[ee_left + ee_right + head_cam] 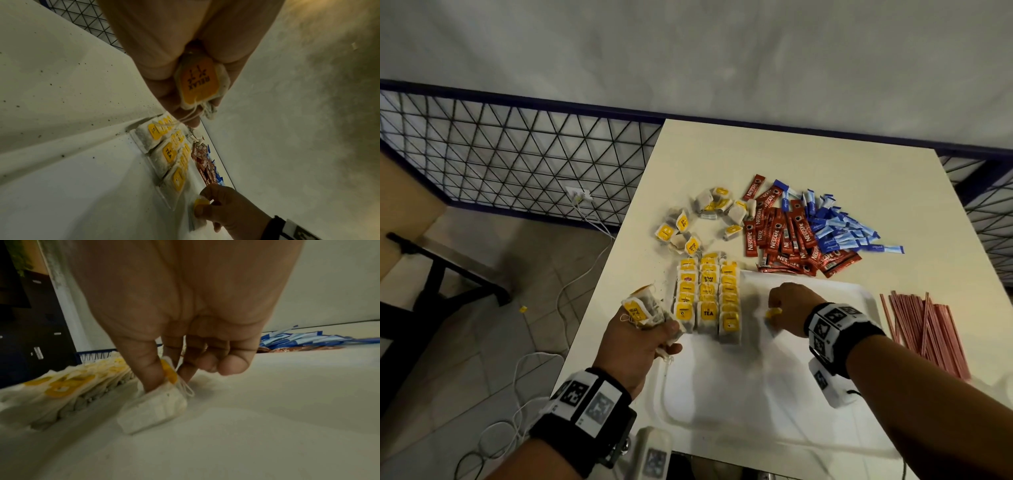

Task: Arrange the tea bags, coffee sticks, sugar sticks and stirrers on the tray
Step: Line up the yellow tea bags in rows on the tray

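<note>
A white tray (756, 387) lies on the table. Three rows of yellow-tagged tea bags (707, 298) fill its left end. My left hand (640, 339) hovers at the tray's left edge and grips a bunch of tea bags (643, 310), the top one tagged RELAX (198, 82). My right hand (787, 308) pinches a single tea bag (156, 405) between thumb and fingers, its lower end on the tray just right of the rows. Loose tea bags (702, 219), red Nescafe coffee sticks (787, 236) and blue sugar sticks (842, 226) lie in heaps beyond the tray. Red stirrers (924, 329) lie right of it.
The table (825, 161) ends on the left next to the tray, with a tiled floor, white cables (571, 291) and a wire-mesh fence (517, 154) beyond. A white device (650, 455) sits at the table's near edge.
</note>
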A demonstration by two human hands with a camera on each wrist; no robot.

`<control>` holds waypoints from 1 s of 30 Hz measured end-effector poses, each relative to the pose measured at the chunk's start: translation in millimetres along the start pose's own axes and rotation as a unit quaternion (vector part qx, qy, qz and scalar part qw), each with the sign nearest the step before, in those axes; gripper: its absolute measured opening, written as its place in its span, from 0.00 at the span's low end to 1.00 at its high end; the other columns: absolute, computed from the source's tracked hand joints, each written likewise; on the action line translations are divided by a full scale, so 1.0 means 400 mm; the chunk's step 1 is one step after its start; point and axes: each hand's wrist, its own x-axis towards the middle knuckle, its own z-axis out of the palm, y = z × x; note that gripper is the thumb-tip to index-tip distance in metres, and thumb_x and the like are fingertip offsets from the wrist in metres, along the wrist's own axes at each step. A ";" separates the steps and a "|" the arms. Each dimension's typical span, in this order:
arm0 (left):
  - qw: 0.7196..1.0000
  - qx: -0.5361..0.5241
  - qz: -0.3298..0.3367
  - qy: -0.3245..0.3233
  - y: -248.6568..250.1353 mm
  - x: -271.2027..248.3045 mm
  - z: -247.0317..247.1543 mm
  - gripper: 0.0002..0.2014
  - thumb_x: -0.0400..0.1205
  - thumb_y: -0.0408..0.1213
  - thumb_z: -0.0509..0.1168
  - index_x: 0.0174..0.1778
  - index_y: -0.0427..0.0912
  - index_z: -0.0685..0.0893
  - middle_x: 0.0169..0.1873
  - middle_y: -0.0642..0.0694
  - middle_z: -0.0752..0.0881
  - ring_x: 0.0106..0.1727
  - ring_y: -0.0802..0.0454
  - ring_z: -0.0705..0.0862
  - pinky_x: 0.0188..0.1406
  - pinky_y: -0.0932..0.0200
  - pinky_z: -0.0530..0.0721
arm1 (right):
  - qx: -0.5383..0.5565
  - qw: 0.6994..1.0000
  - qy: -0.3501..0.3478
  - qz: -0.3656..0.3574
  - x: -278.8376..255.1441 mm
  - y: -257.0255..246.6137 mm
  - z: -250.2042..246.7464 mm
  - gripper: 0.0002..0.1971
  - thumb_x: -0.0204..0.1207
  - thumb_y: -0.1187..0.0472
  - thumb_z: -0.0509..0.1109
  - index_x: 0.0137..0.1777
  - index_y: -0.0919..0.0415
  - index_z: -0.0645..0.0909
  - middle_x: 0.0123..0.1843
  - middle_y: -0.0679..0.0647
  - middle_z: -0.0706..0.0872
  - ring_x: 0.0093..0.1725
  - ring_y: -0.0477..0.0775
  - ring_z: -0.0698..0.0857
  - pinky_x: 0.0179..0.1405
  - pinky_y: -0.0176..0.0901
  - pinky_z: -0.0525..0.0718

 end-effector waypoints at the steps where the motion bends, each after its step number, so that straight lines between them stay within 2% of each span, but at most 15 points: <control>1: 1.000 -0.002 0.000 -0.002 0.000 0.000 0.001 0.14 0.74 0.16 0.69 0.50 0.35 0.80 0.34 0.38 0.84 0.34 0.42 0.84 0.29 0.53 0.85 | 0.019 1.000 0.005 -0.011 -0.009 0.004 -0.004 0.10 0.77 0.52 0.67 0.55 0.53 0.82 0.54 0.50 0.80 0.58 0.54 0.80 0.53 0.43 0.77; 3: 1.000 -0.004 0.000 -0.004 0.000 0.000 0.004 0.16 0.73 0.16 0.69 0.52 0.37 0.80 0.34 0.39 0.85 0.34 0.43 0.85 0.30 0.52 0.86 | 0.070 0.996 0.028 -0.041 -0.034 0.011 -0.020 0.07 0.79 0.51 0.67 0.52 0.50 0.84 0.50 0.46 0.82 0.52 0.48 0.80 0.50 0.38 0.74; 5: 1.000 0.004 0.001 -0.012 0.000 0.000 0.012 0.17 0.73 0.15 0.70 0.52 0.37 0.80 0.34 0.40 0.85 0.33 0.44 0.85 0.31 0.50 0.87 | 0.121 0.988 0.059 -0.070 -0.067 0.009 -0.042 0.04 0.78 0.51 0.69 0.48 0.46 0.85 0.44 0.39 0.81 0.42 0.38 0.77 0.43 0.32 0.71; 7: 0.999 0.030 0.010 -0.032 0.000 0.001 0.026 0.18 0.69 0.19 0.74 0.50 0.37 0.80 0.34 0.40 0.85 0.33 0.43 0.85 0.35 0.45 0.88 | 0.156 0.979 0.081 -0.100 -0.100 -0.006 -0.069 0.01 0.76 0.50 0.72 0.45 0.43 0.85 0.40 0.35 0.80 0.38 0.36 0.76 0.36 0.26 0.69; 9: 0.997 0.057 0.016 -0.055 0.008 0.002 0.050 0.18 0.64 0.24 0.77 0.47 0.37 0.80 0.33 0.41 0.84 0.33 0.42 0.85 0.37 0.39 0.88 | 0.189 0.970 0.098 -0.120 -0.124 -0.025 -0.096 0.00 0.75 0.51 0.73 0.44 0.43 0.85 0.36 0.34 0.80 0.36 0.36 0.77 0.34 0.26 0.69; 10: 0.996 0.060 0.019 -0.063 0.013 0.004 0.063 0.18 0.64 0.23 0.77 0.45 0.37 0.80 0.33 0.41 0.84 0.32 0.42 0.84 0.38 0.38 0.88 | 0.207 0.964 0.107 -0.127 -0.131 -0.035 -0.106 0.01 0.75 0.52 0.73 0.43 0.43 0.84 0.33 0.34 0.80 0.34 0.36 0.77 0.34 0.28 0.70; 13: 0.995 0.048 0.033 -0.082 0.029 0.015 0.095 0.16 0.64 0.22 0.77 0.42 0.37 0.80 0.31 0.43 0.84 0.32 0.43 0.84 0.35 0.43 0.86 | 0.226 0.956 0.130 -0.137 -0.136 -0.054 -0.119 0.08 0.76 0.53 0.72 0.38 0.41 0.77 0.30 0.39 0.81 0.30 0.36 0.77 0.33 0.32 0.73; 15: 0.995 0.030 0.034 -0.091 0.036 0.022 0.101 0.16 0.63 0.25 0.75 0.42 0.33 0.78 0.31 0.40 0.83 0.30 0.44 0.83 0.33 0.47 0.84 | 0.241 0.952 0.130 -0.133 -0.136 -0.064 -0.120 0.08 0.76 0.55 0.72 0.38 0.46 0.76 0.32 0.44 0.84 0.32 0.41 0.81 0.35 0.38 0.80; 17: 0.995 0.023 0.030 -0.090 0.039 0.025 0.094 0.18 0.63 0.25 0.74 0.45 0.29 0.76 0.33 0.34 0.80 0.30 0.43 0.82 0.33 0.49 0.82 | 0.249 0.952 0.119 -0.132 -0.135 -0.074 -0.115 0.07 0.75 0.59 0.72 0.40 0.49 0.77 0.33 0.48 0.87 0.32 0.44 0.85 0.37 0.41 0.83; 20: 0.996 0.042 0.032 -0.068 0.038 0.020 0.068 0.18 0.64 0.24 0.76 0.47 0.30 0.78 0.34 0.35 0.82 0.31 0.42 0.83 0.33 0.46 0.85 | 0.235 0.956 0.086 -0.153 -0.129 -0.096 -0.101 0.05 0.75 0.61 0.72 0.45 0.50 0.80 0.34 0.46 0.87 0.30 0.38 0.85 0.36 0.33 0.84; 22: 0.996 0.061 0.033 -0.054 0.033 0.017 0.047 0.17 0.68 0.18 0.75 0.49 0.33 0.80 0.35 0.38 0.83 0.32 0.43 0.84 0.34 0.42 0.87 | 0.222 0.959 0.062 -0.168 -0.118 -0.119 -0.088 0.03 0.77 0.59 0.71 0.47 0.49 0.82 0.34 0.43 0.85 0.32 0.37 0.86 0.41 0.35 0.85; 24: 0.996 0.072 0.031 -0.047 0.029 0.014 0.024 0.15 0.71 0.15 0.72 0.48 0.33 0.80 0.35 0.38 0.83 0.30 0.47 0.84 0.35 0.42 0.88 | 0.170 0.967 0.041 -0.183 -0.104 -0.146 -0.076 0.02 0.78 0.55 0.70 0.48 0.50 0.84 0.35 0.41 0.85 0.35 0.41 0.86 0.44 0.36 0.82; 26: 0.996 0.074 0.026 -0.042 0.027 0.012 0.002 0.16 0.67 0.18 0.75 0.46 0.34 0.80 0.33 0.39 0.84 0.30 0.47 0.84 0.33 0.45 0.88 | 0.094 0.976 0.025 -0.193 -0.087 -0.174 -0.062 0.07 0.78 0.54 0.69 0.53 0.51 0.85 0.44 0.43 0.87 0.43 0.46 0.84 0.47 0.37 0.79; 28: 0.997 0.068 0.018 -0.032 0.024 0.013 -0.019 0.19 0.64 0.22 0.76 0.48 0.36 0.81 0.33 0.40 0.84 0.34 0.43 0.85 0.34 0.44 0.88 | 0.033 0.979 0.009 -0.202 -0.072 -0.202 -0.047 0.11 0.78 0.54 0.67 0.57 0.52 0.85 0.53 0.49 0.88 0.52 0.51 0.83 0.54 0.41 0.80; 30: 0.998 0.060 0.013 -0.018 0.019 0.016 -0.037 0.20 0.67 0.17 0.75 0.50 0.38 0.81 0.34 0.39 0.84 0.38 0.39 0.86 0.36 0.42 0.88 | -0.001 0.979 -0.029 -0.204 -0.058 -0.227 -0.025 0.13 0.78 0.52 0.67 0.59 0.53 0.85 0.56 0.52 0.87 0.56 0.54 0.82 0.57 0.45 0.80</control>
